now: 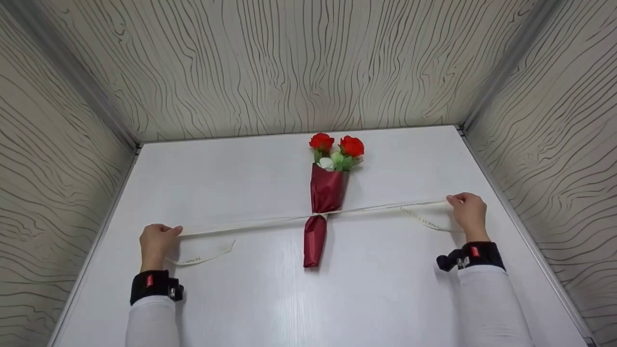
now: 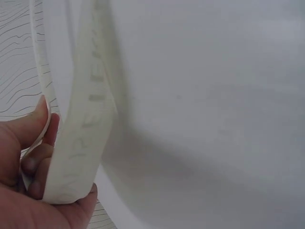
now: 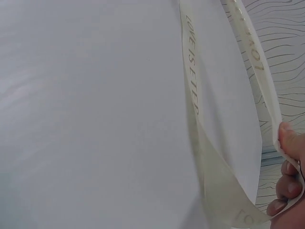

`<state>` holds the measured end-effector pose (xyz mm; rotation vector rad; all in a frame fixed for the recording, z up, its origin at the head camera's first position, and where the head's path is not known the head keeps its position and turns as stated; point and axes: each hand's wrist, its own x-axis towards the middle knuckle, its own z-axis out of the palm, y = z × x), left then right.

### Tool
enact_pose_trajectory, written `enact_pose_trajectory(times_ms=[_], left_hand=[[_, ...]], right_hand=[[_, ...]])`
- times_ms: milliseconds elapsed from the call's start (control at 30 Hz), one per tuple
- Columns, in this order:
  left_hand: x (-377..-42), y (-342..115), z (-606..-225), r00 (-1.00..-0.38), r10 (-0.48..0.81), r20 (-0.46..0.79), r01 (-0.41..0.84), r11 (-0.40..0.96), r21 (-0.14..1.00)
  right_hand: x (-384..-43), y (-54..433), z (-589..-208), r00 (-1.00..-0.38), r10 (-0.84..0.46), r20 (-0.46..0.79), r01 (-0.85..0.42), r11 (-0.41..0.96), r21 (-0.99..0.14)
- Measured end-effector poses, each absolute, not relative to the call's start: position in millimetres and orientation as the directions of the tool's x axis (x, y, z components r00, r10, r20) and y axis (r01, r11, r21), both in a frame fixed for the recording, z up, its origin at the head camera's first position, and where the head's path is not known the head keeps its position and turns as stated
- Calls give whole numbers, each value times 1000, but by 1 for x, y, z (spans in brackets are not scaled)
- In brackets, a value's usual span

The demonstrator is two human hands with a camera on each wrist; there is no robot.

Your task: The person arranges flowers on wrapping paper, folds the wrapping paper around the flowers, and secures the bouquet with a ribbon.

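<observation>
A bouquet with red roses (image 1: 352,146) stands out in the middle of the table, wrapped in dark red paper (image 1: 328,188) that narrows at a waist. A cream ribbon (image 1: 250,224) with printed letters crosses that waist and stretches nearly straight to both sides. On the left, my left hand (image 1: 158,241) pinches one length of it between thumb and fingers; a loose tail lies below. My right hand (image 1: 468,212) grips the opposite length, its tail (image 3: 193,76) drooping toward the table. Whether the ribbon is knotted at the waist I cannot tell.
The white table (image 1: 231,178) is bordered by wood-grain patterned panels (image 1: 270,62) at the back and both sides. Grey metal posts (image 1: 506,62) stand at the back corners. Each wrist wears a black strap (image 1: 150,284) with a small camera.
</observation>
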<state>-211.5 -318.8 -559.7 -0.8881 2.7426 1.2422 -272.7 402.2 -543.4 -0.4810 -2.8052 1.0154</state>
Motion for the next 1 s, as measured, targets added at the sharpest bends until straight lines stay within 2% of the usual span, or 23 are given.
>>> enact_pose_trajectory(times_ms=[267,400,600,733,867,1000], left_hand=[[-211,-321,-560,-805,-518,-289,-551,474,687],[-211,-320,-564,-808,-515,-285,-549,485,681],[-213,-317,-567,-871,-463,-164,-454,631,629],[-217,-310,-569,-904,-418,-86,-386,717,580],[-221,-296,-569,-927,-374,32,-304,798,521],[-229,-266,-565,-948,-267,176,-152,860,487]], right_hand=[[-274,404,-546,-936,351,-11,276,717,-640],[-273,400,-551,-931,364,-11,286,711,-643],[-267,394,-563,-942,331,-49,287,725,-626],[-263,386,-565,-944,323,-73,308,775,-553],[-264,367,-560,-954,298,37,253,863,-437],[-268,331,-552,-969,203,140,126,896,-426]])
